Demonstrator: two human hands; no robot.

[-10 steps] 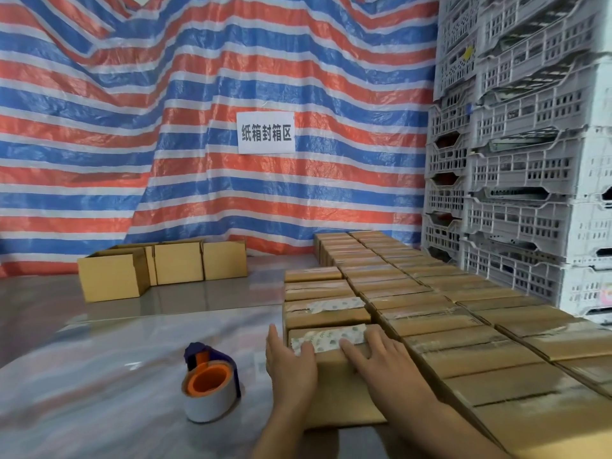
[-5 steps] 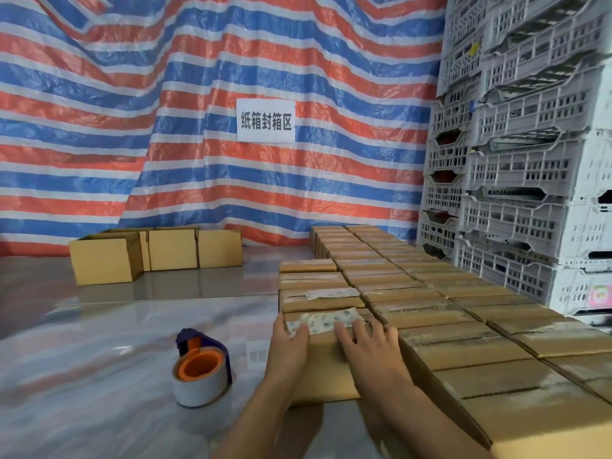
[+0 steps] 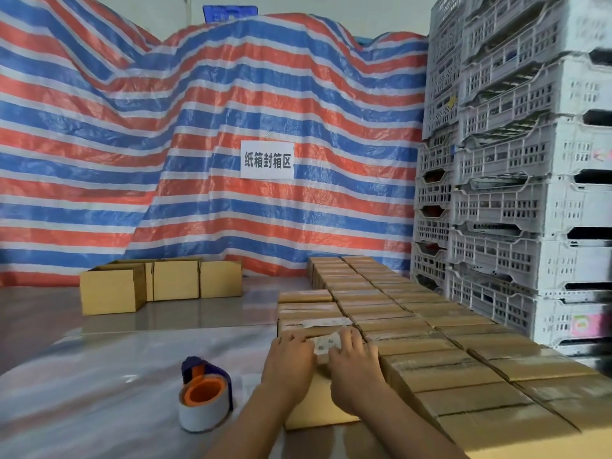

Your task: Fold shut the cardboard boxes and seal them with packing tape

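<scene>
Cardboard box [image 3: 315,404] under left hand [image 3: 287,356], right hand [image 3: 353,361]

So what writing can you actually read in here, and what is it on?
"纸箱封箱区", on the white paper sign hanging on the striped tarp.
Too blurred to read: the pink sticker on a white crate, lower right.
Only a pattern, no readable words: the printed tape on the nearest box.
Blurred, unreadable: the blue panel above the tarp.

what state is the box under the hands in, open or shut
Shut: the cardboard box has a flat top under a patterned tape strip, which the left hand and right hand press down.
</scene>
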